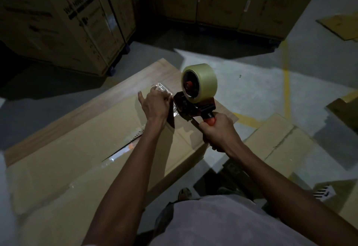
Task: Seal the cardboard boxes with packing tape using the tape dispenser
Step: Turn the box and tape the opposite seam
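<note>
Right hand [217, 129] wrapped tight round the orange handle of the black tape dispenser w/ clear roll [195, 94], held over the far right corner of the long flat brown cardboard box [67, 148]. Left hand [155, 102] pinches crinkled clear tape end [162, 88] just beside it. Tall printed cartons [77, 23] behind.
</note>
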The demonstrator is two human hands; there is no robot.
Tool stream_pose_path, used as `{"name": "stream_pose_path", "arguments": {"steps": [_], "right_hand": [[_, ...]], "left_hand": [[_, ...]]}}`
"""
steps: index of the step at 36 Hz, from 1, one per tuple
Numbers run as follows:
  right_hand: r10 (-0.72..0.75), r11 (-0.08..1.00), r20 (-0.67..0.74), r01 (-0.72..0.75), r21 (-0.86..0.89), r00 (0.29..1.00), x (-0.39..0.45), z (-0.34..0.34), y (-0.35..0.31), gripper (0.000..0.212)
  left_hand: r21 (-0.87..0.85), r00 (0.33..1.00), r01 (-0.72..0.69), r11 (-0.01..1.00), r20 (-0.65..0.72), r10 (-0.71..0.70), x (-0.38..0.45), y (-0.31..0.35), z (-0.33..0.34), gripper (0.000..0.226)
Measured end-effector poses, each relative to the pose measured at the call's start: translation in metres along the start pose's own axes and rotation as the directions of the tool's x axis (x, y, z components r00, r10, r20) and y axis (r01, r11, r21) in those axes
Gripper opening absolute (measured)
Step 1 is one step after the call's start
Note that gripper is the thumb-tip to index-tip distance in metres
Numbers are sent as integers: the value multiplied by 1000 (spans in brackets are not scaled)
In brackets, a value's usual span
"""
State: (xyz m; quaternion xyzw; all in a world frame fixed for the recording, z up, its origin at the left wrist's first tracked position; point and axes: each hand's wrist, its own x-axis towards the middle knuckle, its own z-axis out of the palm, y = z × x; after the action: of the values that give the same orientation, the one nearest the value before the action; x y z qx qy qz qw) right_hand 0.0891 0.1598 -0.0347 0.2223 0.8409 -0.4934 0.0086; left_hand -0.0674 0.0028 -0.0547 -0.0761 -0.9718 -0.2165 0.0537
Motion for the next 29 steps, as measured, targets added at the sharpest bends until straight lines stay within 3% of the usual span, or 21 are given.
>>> {"name": "stream_pose_path", "arguments": {"steps": [11,22,26,29], "right_hand": [[-38,999,38,37,28,999,5,-1,4,10],[-103,990,118,113,-85,988,4,-15,1,15],[-110,989,131,122,-89,985,-4,-21,8,11],[-96,991,134,108,-83,986,-10,-24,15,11]], "left_hand": [[25,992,122,992,-21,-121,0,10,-4,24],[6,970,235,972,-59,-234,-4,17,-8,29],[-163,975,201,966,-56,-213,-6,15,-8,21],[-178,978,199,964,-29,-207,-8,15,-8,24]]}}
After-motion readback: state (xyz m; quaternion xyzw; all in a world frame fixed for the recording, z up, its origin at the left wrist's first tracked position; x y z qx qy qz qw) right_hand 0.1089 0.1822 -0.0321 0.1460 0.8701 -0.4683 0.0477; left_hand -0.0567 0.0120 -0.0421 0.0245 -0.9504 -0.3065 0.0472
